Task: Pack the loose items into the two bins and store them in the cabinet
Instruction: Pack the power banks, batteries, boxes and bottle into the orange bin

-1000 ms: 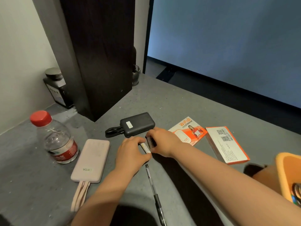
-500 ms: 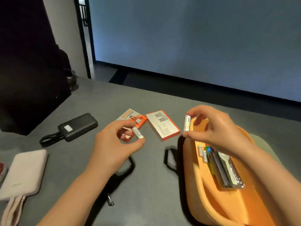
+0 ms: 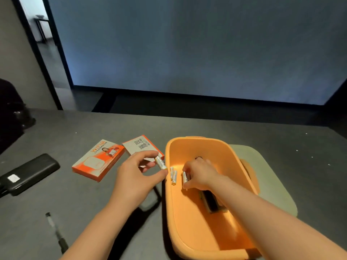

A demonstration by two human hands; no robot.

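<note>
Orange plastic forms the bin (image 3: 216, 147) into which the right hand (image 3: 201, 174) reaches, fingers curled around a battery (image 3: 185, 177) held low near the bin's floor. Just left of that grip two more batteries (image 3: 174, 175) lie inside the bin; behind the wrist sits a dark flat item (image 3: 211, 200). The left hand (image 3: 135, 177) hovers just outside the bin's left wall, pinching another battery (image 3: 160, 162) between thumb and fingertips. Beyond that pinch lie two orange-and-white boxes (image 3: 97, 162), one partly hidden by the fingers. Farther left of the hand rest a black power bank (image 3: 31, 173) and a pen (image 3: 56, 232) on the grey table (image 3: 206, 126).
</note>
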